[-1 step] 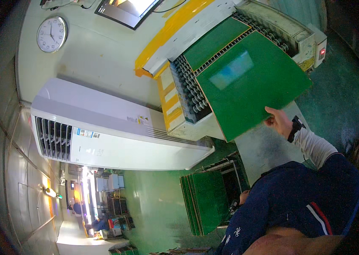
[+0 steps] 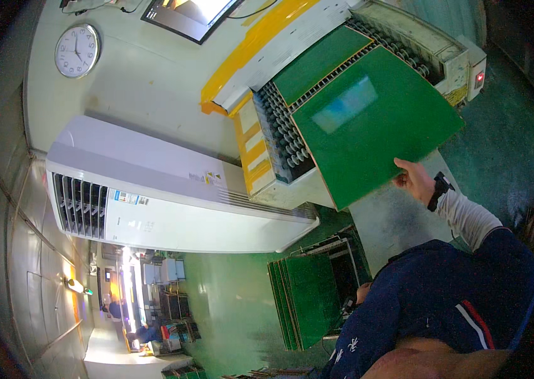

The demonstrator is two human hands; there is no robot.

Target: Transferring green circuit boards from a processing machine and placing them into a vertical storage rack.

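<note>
A large, glossy green panel (image 2: 380, 126) lies partly on a roller conveyor (image 2: 286, 142), its near end reaching out past the rollers. My right hand (image 2: 413, 181) grips that near edge, thumb on top and fingers underneath. Farther along the rollers lies a second green panel (image 2: 320, 63). Only a small part of my left hand (image 2: 363, 292) shows beside my sleeve; its fingers are hidden. Nearest to it, several green panels (image 2: 305, 303) stand upright, side by side, in a dark rack (image 2: 349, 256).
A tall white air conditioner (image 2: 172, 196) stands left of the conveyor. A wall clock (image 2: 77, 50) and a screen (image 2: 188, 16) hang above. A grey plate (image 2: 387, 215) lies below the panel's overhanging end. In the background at lower left a person (image 2: 147, 333) is near bright lights.
</note>
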